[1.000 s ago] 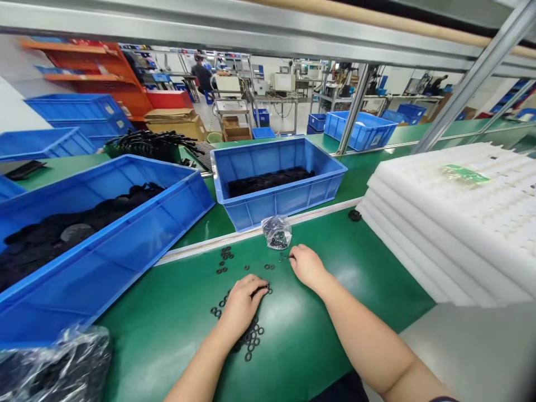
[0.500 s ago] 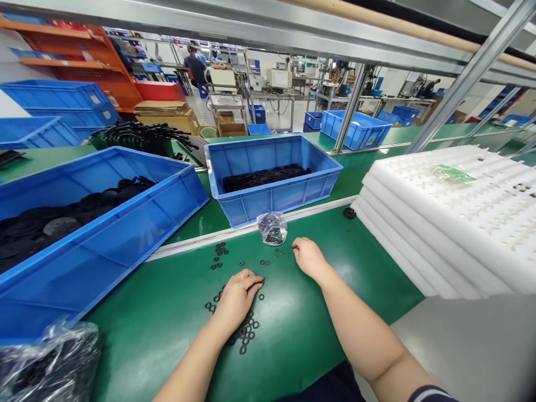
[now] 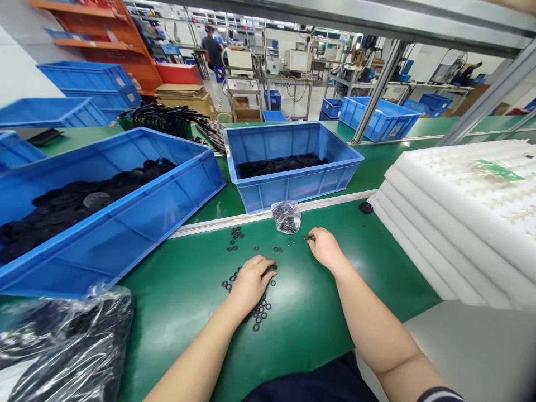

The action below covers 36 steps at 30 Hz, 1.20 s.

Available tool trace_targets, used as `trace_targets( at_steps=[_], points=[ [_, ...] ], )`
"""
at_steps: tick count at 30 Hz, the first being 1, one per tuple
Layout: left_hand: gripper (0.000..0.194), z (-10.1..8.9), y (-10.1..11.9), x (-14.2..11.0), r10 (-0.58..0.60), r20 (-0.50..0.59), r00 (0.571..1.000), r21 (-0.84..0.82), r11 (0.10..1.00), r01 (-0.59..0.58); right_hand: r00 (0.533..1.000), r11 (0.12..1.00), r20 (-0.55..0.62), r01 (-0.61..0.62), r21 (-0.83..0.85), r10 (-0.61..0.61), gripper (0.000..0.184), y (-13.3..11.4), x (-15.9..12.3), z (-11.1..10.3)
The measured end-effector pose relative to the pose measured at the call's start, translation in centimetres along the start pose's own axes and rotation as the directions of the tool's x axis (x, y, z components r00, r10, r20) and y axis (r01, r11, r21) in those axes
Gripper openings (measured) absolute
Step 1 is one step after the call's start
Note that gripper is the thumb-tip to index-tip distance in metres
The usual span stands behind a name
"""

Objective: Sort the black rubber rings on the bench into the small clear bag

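My left hand point(image 3: 251, 283) rests low over a scatter of small black rings point(image 3: 258, 317) on the green tabletop. Its thumb and forefinger are apart, with a black ring point(image 3: 274, 267) at their tips; part of the scatter is hidden under the palm. Further right, my right hand point(image 3: 325, 248) is closed in a pinch on a small dark piece, apparently a black ring point(image 3: 311, 238). Left of that hand lie a few tiny rings point(image 3: 289, 244). Behind them a clear plastic bag point(image 3: 287, 207) holds more small rings. Another ring group point(image 3: 237, 234) lies further left.
Two blue bins with black discs stand beyond, one in the middle point(image 3: 301, 184) and one at left point(image 3: 176, 195). White foam trays point(image 3: 435, 240) are stacked at right. A plastic-wrapped bundle point(image 3: 84, 346) lies at lower left. A black round part point(image 3: 365, 207) sits by the foam.
The view has shifted, so the whole bench sits further right and slightly higher. My left thumb and forefinger have parted a little. My right hand keeps its pinch at nearly the same spot.
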State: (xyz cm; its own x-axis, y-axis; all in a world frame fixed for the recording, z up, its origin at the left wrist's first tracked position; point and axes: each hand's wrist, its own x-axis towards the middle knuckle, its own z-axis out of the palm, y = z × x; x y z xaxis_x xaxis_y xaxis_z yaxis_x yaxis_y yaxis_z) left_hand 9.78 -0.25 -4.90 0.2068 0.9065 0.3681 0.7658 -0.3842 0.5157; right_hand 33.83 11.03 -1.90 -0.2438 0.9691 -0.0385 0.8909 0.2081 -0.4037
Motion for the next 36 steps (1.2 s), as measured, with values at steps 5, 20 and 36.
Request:
trace_targets(
  at_steps=[5,20,36],
  points=[
    [0.027,-0.2,0.1,-0.9,0.122,0.006,0.993,0.087,0.989,-0.122,1.0,1.0,0.0,-0.001,-0.026,0.001,0.014,-0.4,0.1,0.0],
    [0.051,-1.7,5.3,-1.9,-0.155,0.259,0.953,0.458,0.889,0.02,0.987,0.992,-0.111,0.108,-0.069,-0.115,0.013,2.4,0.6,2.6],
    [0.081,-1.6,3.7,-1.1,-0.193,0.136,0.972,0.391,0.912,0.126,0.985,0.984,-0.018,0.171,0.059,-0.17,0.012,-1.0,-0.7,0.3]
  ],
)
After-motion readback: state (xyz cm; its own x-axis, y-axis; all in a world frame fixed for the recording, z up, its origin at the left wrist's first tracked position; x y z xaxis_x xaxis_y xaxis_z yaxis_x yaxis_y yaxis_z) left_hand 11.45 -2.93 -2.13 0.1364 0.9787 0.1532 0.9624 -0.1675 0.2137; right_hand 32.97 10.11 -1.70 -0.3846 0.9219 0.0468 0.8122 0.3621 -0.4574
